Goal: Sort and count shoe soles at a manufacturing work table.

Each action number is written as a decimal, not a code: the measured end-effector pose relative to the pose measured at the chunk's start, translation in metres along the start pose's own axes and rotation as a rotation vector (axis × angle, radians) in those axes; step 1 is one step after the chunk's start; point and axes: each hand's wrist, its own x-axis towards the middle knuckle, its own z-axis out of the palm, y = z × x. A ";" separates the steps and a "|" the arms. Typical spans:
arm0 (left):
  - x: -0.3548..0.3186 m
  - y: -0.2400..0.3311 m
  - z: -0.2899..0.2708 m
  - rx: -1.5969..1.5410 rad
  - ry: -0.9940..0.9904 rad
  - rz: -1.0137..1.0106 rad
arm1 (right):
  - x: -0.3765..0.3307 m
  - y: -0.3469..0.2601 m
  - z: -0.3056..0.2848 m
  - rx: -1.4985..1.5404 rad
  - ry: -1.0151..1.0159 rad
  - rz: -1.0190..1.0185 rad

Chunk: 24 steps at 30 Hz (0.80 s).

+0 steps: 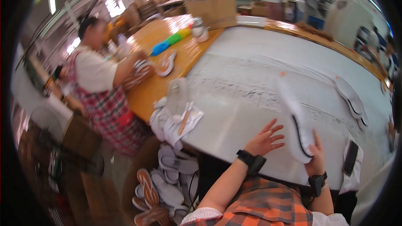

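Note:
My right hand [315,159] grips the near end of a long white shoe sole [295,119] with a black line along its edge; the sole tilts up and away over the grey table top [251,71]. My left hand [264,139] hovers just left of it, fingers spread, holding nothing. Both wrists wear black bands. The sole looks blurred.
Two more soles [351,98] lie at the table's right. A pile of white soles and cloth [173,119] sits at the left edge, with more soles [165,184] on the floor. A person in a checked apron [102,96] works at the wooden bench [167,58]. Cardboard boxes [209,0] stand behind.

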 end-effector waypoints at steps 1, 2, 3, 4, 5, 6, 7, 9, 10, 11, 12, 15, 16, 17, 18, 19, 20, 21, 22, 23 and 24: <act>0.000 0.001 0.002 0.021 0.009 -0.006 | 0.005 -0.010 0.013 -0.031 -0.004 -0.053; 0.002 0.001 0.001 0.035 0.029 -0.005 | 0.012 -0.011 0.023 -0.038 -0.037 -0.026; 0.001 0.002 0.000 0.036 0.043 0.033 | 0.018 -0.009 0.034 -0.032 0.000 -0.149; 0.002 0.002 -0.002 0.047 0.056 0.027 | 0.023 -0.008 0.042 -0.024 0.046 -0.277; 0.000 0.003 -0.004 0.057 0.074 0.014 | 0.025 -0.003 0.056 -0.025 0.029 -0.255; -0.004 0.004 -0.006 0.069 0.124 0.025 | 0.024 0.005 0.076 -0.055 -0.044 -0.246; -0.004 0.004 -0.011 0.067 0.125 0.030 | 0.023 0.007 0.088 -0.086 -0.108 -0.252; -0.002 0.004 -0.022 -0.064 0.173 0.060 | 0.025 0.004 0.099 0.094 -0.481 0.052; -0.015 0.007 0.023 -0.295 0.173 0.043 | 0.025 -0.012 0.107 0.119 -0.544 0.131; -0.001 0.010 0.005 0.003 0.176 0.024 | 0.020 -0.021 0.121 0.157 -0.639 0.236; -0.005 0.011 -0.012 0.030 0.194 0.065 | 0.021 -0.015 0.121 0.153 -0.632 0.220; 0.010 0.010 -0.020 0.012 0.268 0.051 | 0.039 -0.007 0.087 -0.372 -0.340 -0.048; 0.012 0.012 -0.022 0.014 0.284 0.036 | 0.042 -0.004 0.074 -0.407 -0.262 -0.010; 0.012 0.014 -0.017 -0.002 0.335 0.030 | 0.044 0.005 0.060 -0.406 -0.164 0.034; 0.009 0.017 -0.018 0.007 0.330 0.033 | 0.046 0.013 0.051 -0.401 -0.137 0.045; 0.002 0.021 -0.016 0.019 0.356 0.040 | 0.048 0.021 0.047 -0.422 -0.142 0.038; -0.004 0.024 -0.018 0.044 0.406 0.049 | 0.053 0.027 0.046 -0.445 -0.104 0.042; -0.006 0.028 -0.022 0.064 0.423 0.039 | 0.060 0.033 0.045 -0.433 -0.097 0.038; -0.007 0.030 -0.025 0.065 0.419 0.046 | 0.067 0.033 0.049 -0.468 -0.072 0.017; -0.008 0.031 -0.027 0.075 0.413 0.056 | 0.076 0.036 0.047 -0.459 -0.038 -0.037; -0.008 0.031 -0.029 0.071 0.425 0.056 | 0.087 0.040 0.044 -0.563 -0.069 -0.144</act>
